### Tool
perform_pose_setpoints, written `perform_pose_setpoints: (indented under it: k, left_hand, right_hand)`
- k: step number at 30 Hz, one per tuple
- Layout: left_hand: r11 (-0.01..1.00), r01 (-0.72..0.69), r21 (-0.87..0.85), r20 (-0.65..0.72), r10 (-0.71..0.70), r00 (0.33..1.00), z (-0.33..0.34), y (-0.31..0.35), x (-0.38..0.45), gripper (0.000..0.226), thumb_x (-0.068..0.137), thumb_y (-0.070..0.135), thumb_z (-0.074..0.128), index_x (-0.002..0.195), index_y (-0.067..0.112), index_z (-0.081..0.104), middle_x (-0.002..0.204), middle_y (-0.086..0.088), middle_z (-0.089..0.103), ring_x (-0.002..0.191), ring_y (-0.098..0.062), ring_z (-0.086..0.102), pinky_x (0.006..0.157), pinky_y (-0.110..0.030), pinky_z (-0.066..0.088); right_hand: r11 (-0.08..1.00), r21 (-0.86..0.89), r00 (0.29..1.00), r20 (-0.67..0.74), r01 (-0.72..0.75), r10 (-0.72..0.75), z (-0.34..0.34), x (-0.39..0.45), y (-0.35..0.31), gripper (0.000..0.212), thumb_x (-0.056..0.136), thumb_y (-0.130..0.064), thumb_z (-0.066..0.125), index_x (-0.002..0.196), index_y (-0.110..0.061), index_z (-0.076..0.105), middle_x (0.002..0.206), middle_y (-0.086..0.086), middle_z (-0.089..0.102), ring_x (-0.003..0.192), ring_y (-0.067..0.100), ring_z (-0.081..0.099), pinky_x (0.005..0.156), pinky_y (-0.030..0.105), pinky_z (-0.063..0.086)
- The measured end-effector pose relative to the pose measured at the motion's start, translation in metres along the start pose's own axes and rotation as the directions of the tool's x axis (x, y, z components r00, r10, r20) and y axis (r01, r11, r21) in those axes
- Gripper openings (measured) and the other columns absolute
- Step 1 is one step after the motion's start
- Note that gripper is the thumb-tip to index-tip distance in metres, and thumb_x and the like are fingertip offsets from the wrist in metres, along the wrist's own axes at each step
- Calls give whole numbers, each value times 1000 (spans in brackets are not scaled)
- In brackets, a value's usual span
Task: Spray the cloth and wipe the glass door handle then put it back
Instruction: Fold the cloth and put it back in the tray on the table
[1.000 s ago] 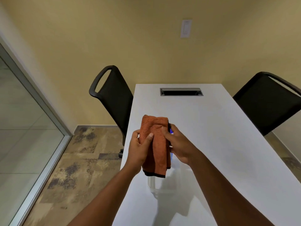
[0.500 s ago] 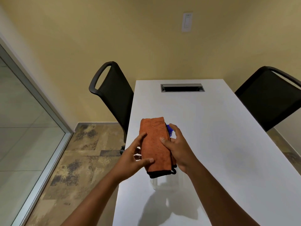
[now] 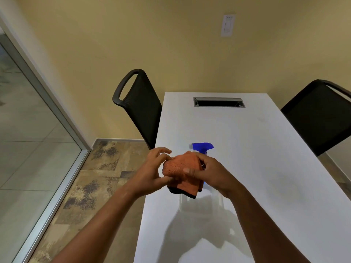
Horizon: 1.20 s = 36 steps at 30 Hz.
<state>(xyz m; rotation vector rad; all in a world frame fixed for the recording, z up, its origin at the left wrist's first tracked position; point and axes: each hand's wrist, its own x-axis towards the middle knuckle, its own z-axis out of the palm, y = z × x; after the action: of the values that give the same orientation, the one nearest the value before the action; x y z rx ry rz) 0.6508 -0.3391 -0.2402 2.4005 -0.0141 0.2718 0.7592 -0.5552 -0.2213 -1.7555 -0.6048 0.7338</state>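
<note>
An orange cloth with a dark edge is bunched between both hands above the white table. My right hand grips its right side with the thumb on top. My left hand holds its left side between thumb and fingers. Behind and under the cloth stands a clear spray bottle with a blue trigger head; its middle is hidden by the cloth and my right hand. The door handle is out of view.
A glass wall with a metal frame runs along the left. One black chair stands at the table's left side, another black chair at the right. A cable slot is set in the table's far end.
The cloth went from hanging flat and upright to bunched low between both hands. The hands dropped, and the blue spray head now shows above the cloth.
</note>
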Motion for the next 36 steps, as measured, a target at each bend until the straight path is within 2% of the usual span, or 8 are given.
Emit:
perform_pose_setpoints:
  k: [3, 6, 10, 14, 17, 21, 28, 36]
  left_hand:
    - [985, 90, -146, 3, -90, 996, 2, 10, -1, 47, 84, 40, 69, 125, 23, 53, 113, 7, 62, 103, -4, 59, 86, -23, 54]
    - [936, 144, -322, 4, -151, 989, 9, 18, -1, 38, 88, 41, 65, 118, 25, 49, 101, 6, 60, 89, 2, 61, 74, -17, 54]
    - [782, 210, -587, 47, -226, 973, 24, 21, 2, 42, 92, 38, 66, 125, 22, 46, 111, -3, 62, 95, -4, 67, 80, -26, 58]
    - [620, 266, -739, 98, -291, 952, 43, 18, 7, 46, 95, 32, 69, 131, 22, 43, 121, -4, 61, 103, -3, 69, 82, -21, 56]
    - [644, 328, -692, 177, -289, 941, 52, 14, 7, 57, 84, 41, 77, 131, 29, 48, 122, 3, 63, 106, -6, 69, 81, -23, 56]
    - [728, 419, -543, 261, -328, 908, 48, 3, 14, 62, 71, 62, 78, 122, 32, 59, 120, 6, 67, 108, -17, 69, 87, -31, 61]
    - [786, 501, -363, 497, -292, 817, 54, 1, 27, 40, 82, 50, 81, 117, 44, 62, 117, 13, 67, 103, -11, 68, 68, -14, 56]
    - [616, 563, -551, 427, -372, 824, 76, -10, 18, 38, 83, 44, 76, 114, 23, 73, 105, 1, 78, 97, -18, 76, 74, -28, 61]
  right_hand:
    - [994, -104, 998, 52, 40, -35, -3, -4, 0, 67, 78, -34, 84, 137, -27, 53, 125, -3, 64, 114, 14, 64, 98, 41, 56]
    - [998, -57, 997, 80, 25, -20, -4, -8, 5, 74, 80, -28, 84, 142, -28, 43, 134, 0, 57, 120, 15, 61, 100, 39, 54]
    - [995, 101, 993, 121, -18, 6, 1, -12, 16, 77, 82, -28, 82, 144, -33, 37, 136, -5, 58, 123, 13, 61, 102, 37, 52]
    - [958, 280, 994, -70, -59, 81, 8, -15, 35, 64, 80, -38, 80, 134, -27, 48, 129, 3, 63, 112, 15, 68, 89, 35, 59]
    - [932, 348, 988, -71, -103, 136, 6, -16, 49, 62, 80, -37, 80, 133, -26, 51, 127, 4, 66, 111, 18, 69, 87, 33, 58]
    - [972, 206, 992, -38, -114, 125, -8, -19, 57, 53, 84, -23, 79, 132, -25, 55, 122, 4, 67, 108, 16, 69, 88, 29, 57]
    - [979, -122, 973, 143, -165, 182, -21, -8, 52, 47, 84, -16, 78, 126, -26, 61, 119, 5, 65, 111, 23, 65, 99, 39, 55]
    - [965, 7, 962, -73, -263, 263, -30, -6, 68, 84, 79, -41, 82, 148, -32, 38, 142, 0, 49, 125, 21, 53, 103, 41, 48]
